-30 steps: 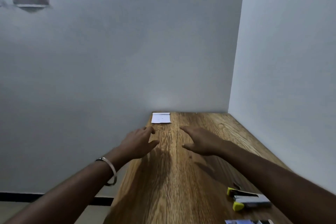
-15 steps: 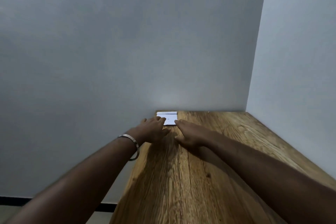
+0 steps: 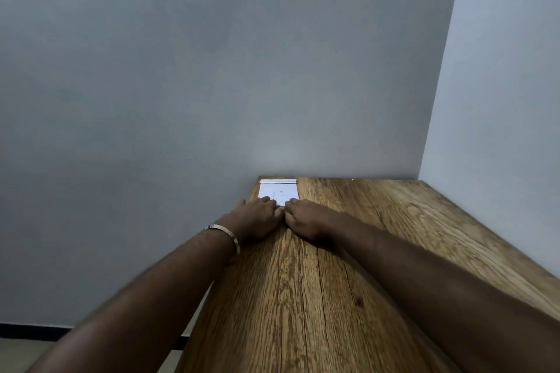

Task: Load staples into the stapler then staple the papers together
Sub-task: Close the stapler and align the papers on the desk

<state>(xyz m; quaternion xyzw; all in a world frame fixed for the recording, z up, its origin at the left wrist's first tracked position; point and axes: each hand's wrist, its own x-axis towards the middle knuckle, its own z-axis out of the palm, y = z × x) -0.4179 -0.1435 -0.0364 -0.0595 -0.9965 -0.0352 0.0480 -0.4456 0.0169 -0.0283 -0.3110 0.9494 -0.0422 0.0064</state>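
A wooden table (image 3: 348,281) is set against grey walls. The papers (image 3: 278,191) lie at its far edge, touched by both hands, left hand (image 3: 257,218) and right hand (image 3: 306,219), fingers flat, gripping nothing. The sheets are best drawn back together, edges aligned.

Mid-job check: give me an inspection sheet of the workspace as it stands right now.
Surface: wooden table, set into a wall corner.
Job's things: papers at the far left corner, lying flat; stapler not in view.
Clutter: nothing seen.
Grips: left hand and right hand side by side, fingertips on the papers' near edge.
Cables: nothing seen.
Surroundings: grey walls; bracelet on the left wrist.
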